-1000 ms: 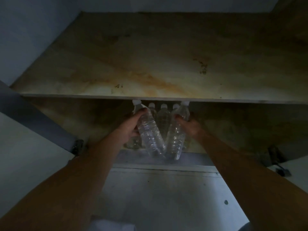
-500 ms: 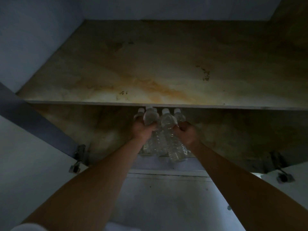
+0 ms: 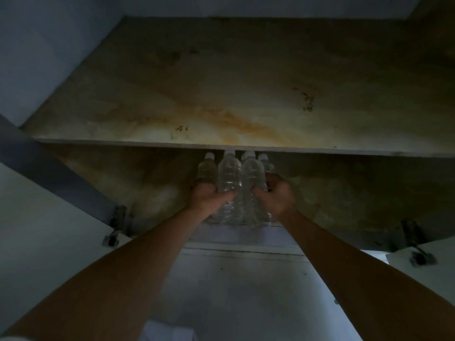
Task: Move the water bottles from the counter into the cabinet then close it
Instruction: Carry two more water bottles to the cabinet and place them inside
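**Both hands grasping bottles in a dim cabinet**

Head view: the light is poor and fine detail is lost. Four clear bottles [image 3: 246, 210] stand packed in a tight row at centre frame, in the lower bay of the cabinet [image 3: 147, 183], just under the stained shelf [image 3: 246, 114]. Their white caps meet the shelf's front edge, so the tops are partly cut off. Lower down, the bottle bodies blur into one another above the cabinet's front lip. The two outer bottles are mostly hidden by the hands and the inner pair; only their shoulders and caps show.

The left hand [image 3: 209, 196] is clenched round the second bottle [image 3: 229, 173]. Its thumb lies across the front, and its fingers go behind, out of sight. The right hand [image 3: 278, 195] grasps the third bottle [image 3: 251, 175] the same way, thumb in front. Its fingers [image 3: 270, 179] curl round the far side, and whether they also touch the outer bottle cannot be told.

Both forearms run off the lower edge of the frame. The left door [image 3: 37, 230] stands open at lower left, with its hinge [image 3: 115, 222] visible. Only a corner of the right door [image 3: 433, 269] shows at the right edge. The pale surface [image 3: 234, 291] below the cabinet is too dim to identify.
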The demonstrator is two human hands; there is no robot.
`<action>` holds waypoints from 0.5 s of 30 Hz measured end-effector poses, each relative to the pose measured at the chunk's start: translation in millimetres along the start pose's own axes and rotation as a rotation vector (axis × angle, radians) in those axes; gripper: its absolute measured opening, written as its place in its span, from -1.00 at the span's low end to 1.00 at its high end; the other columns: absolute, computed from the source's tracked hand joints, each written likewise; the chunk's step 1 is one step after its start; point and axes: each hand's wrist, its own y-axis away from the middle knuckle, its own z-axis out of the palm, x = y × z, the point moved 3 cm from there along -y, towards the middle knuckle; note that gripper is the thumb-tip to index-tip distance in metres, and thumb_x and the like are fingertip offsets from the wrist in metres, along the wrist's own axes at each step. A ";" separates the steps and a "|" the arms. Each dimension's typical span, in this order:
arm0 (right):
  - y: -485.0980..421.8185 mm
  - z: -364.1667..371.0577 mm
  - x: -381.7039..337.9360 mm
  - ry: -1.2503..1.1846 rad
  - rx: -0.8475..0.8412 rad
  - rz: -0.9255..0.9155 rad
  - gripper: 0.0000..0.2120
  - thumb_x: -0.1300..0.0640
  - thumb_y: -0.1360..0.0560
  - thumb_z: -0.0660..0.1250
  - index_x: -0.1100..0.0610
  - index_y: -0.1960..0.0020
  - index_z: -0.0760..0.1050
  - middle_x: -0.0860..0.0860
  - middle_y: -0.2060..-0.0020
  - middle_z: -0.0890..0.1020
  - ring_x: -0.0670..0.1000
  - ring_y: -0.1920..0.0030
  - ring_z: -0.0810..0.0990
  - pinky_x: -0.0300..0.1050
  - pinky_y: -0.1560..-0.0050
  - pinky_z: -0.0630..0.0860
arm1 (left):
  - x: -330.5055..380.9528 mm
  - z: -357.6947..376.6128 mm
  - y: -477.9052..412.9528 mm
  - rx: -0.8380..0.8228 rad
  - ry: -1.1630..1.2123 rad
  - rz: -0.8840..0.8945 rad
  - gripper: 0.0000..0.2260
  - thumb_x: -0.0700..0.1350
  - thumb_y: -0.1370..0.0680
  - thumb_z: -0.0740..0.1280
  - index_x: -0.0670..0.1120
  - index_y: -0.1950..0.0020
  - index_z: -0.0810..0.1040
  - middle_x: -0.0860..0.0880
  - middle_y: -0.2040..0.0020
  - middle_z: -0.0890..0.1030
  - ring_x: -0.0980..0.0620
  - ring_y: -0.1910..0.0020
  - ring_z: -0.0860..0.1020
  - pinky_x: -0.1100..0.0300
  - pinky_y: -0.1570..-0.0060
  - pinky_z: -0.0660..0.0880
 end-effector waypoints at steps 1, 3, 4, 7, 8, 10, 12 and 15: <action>-2.6 1.5 -1.3 -0.005 0.008 0.003 -0.67 0.07 -0.45 0.51 0.17 -0.16 0.60 0.02 0.02 0.69 0.03 -0.01 0.67 -0.18 -0.01 0.60 | -1.3 -2.7 -1.1 0.017 0.004 -0.004 -0.74 0.06 -0.46 0.53 -0.01 0.32 0.56 0.02 0.36 0.58 0.08 0.34 0.54 0.25 0.37 0.36; -4.4 3.4 -4.7 0.075 -0.003 0.040 -0.62 0.08 -0.52 0.45 0.15 -0.28 0.49 0.01 -0.05 0.60 0.00 -0.03 0.59 -0.19 -0.03 0.51 | -5.5 -8.7 -5.3 0.049 0.038 -0.008 -0.75 0.05 -0.48 0.51 -0.05 0.29 0.58 0.00 0.39 0.54 0.06 0.36 0.51 0.24 0.35 0.36; -5.7 3.2 -8.6 0.094 -0.020 0.036 -0.69 0.12 -0.54 0.42 0.16 -0.25 0.51 0.01 -0.02 0.60 0.00 -0.02 0.57 -0.16 -0.04 0.52 | -8.0 -13.1 -7.8 0.067 0.064 -0.013 -0.78 0.03 -0.50 0.49 -0.05 0.26 0.60 -0.01 0.37 0.54 0.05 0.33 0.51 0.22 0.31 0.39; -12.1 7.7 -21.7 0.095 -0.008 -0.114 -0.77 0.48 -0.57 0.21 0.30 0.11 0.60 0.11 0.25 0.66 0.10 0.10 0.61 -0.11 0.09 0.65 | -17.8 -30.1 -14.2 0.141 0.185 0.014 -0.84 -0.14 -0.58 0.39 -0.01 0.21 0.59 -0.01 0.33 0.54 0.05 0.29 0.47 0.21 0.24 0.37; -12.5 12.4 -23.1 0.079 -0.030 -0.132 -0.74 0.52 -0.55 0.20 0.29 0.15 0.59 0.06 0.29 0.64 0.02 0.17 0.62 -0.21 0.18 0.64 | -20.6 -34.6 -14.9 0.161 0.207 0.024 -0.86 -0.17 -0.60 0.36 -0.01 0.15 0.59 -0.01 0.31 0.53 0.04 0.29 0.46 0.21 0.27 0.37; -4.7 21.7 -24.7 0.099 -0.087 -0.111 -0.80 0.46 -0.51 0.35 0.21 -0.01 0.55 -0.10 0.21 0.58 -0.16 0.21 0.58 -0.29 0.08 0.58 | -26.4 -40.0 -17.1 0.169 0.199 0.047 -0.93 -0.13 -0.64 0.33 -0.04 0.00 0.60 0.00 0.27 0.52 0.04 0.27 0.46 0.25 0.32 0.37; -3.1 27.0 -26.7 0.086 -0.080 -0.096 -0.74 0.40 -0.50 0.40 0.09 -0.04 0.48 -0.15 0.16 0.54 -0.16 0.16 0.55 -0.14 -0.11 0.56 | -26.9 -38.7 -15.8 0.138 0.190 0.077 -0.88 -0.07 -0.62 0.36 -0.08 -0.10 0.63 0.01 0.26 0.54 0.07 0.27 0.49 0.37 0.40 0.39; -6.0 25.9 -22.1 0.166 0.003 -0.173 -0.82 0.43 -0.57 0.27 0.17 -0.02 0.49 0.01 0.09 0.54 -0.09 0.15 0.60 -0.19 0.03 0.61 | -27.6 -31.0 -11.4 0.060 0.164 0.056 -0.78 -0.02 -0.55 0.45 0.01 -0.17 0.59 0.09 0.10 0.62 0.19 0.17 0.56 0.38 0.35 0.41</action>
